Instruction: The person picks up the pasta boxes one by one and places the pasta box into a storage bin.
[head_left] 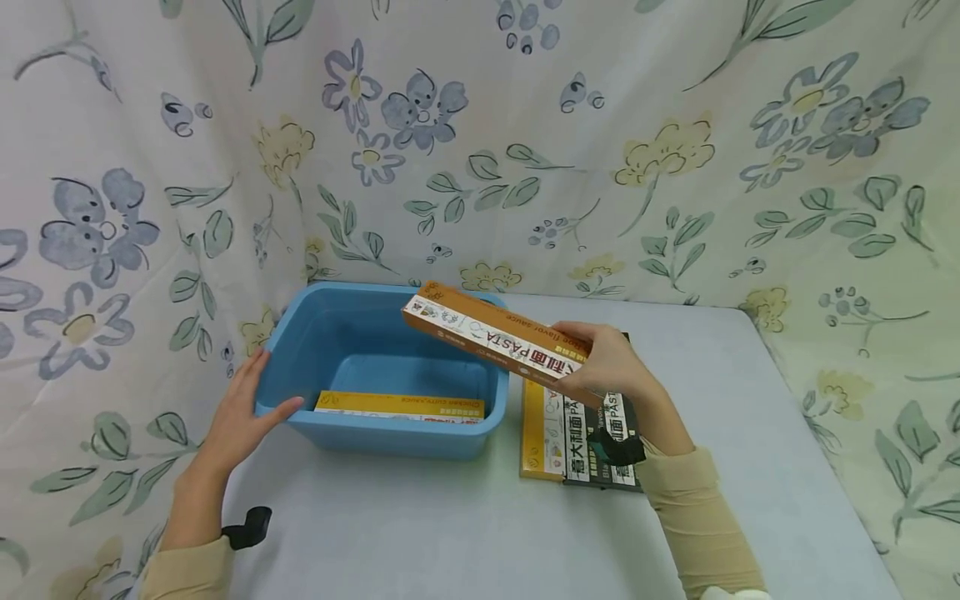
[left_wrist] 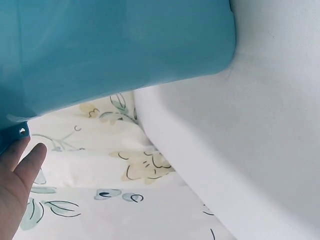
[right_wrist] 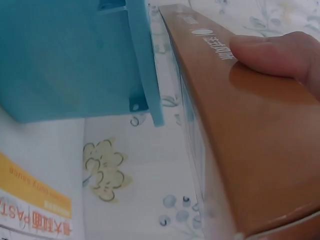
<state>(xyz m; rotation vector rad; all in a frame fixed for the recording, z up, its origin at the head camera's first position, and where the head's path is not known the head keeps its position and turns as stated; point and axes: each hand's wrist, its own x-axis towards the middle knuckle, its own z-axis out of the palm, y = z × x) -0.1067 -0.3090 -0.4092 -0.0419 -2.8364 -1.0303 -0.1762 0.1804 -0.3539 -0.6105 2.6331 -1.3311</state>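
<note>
My right hand (head_left: 621, 371) grips one end of a brown pasta box (head_left: 491, 333), its thumb pressing the brown face in the right wrist view. The box is raised and tilted, its far end over the right part of a blue plastic bin (head_left: 393, 443). Inside the bin, a yellow pasta box (head_left: 401, 403) stands along the near wall. At the bin's left near corner is my left hand (head_left: 231, 421), thumb spread from the fingers; the left wrist view shows fingertips (left_wrist: 34, 159) right at the rim.
To the right of the bin, a yellow pasta box (head_left: 533, 433) and a black pasta box (head_left: 600, 475) lie side by side on the white table (head_left: 420, 533), partly hidden under my right arm. A flowered cloth (head_left: 480, 167) hangs behind and around the table.
</note>
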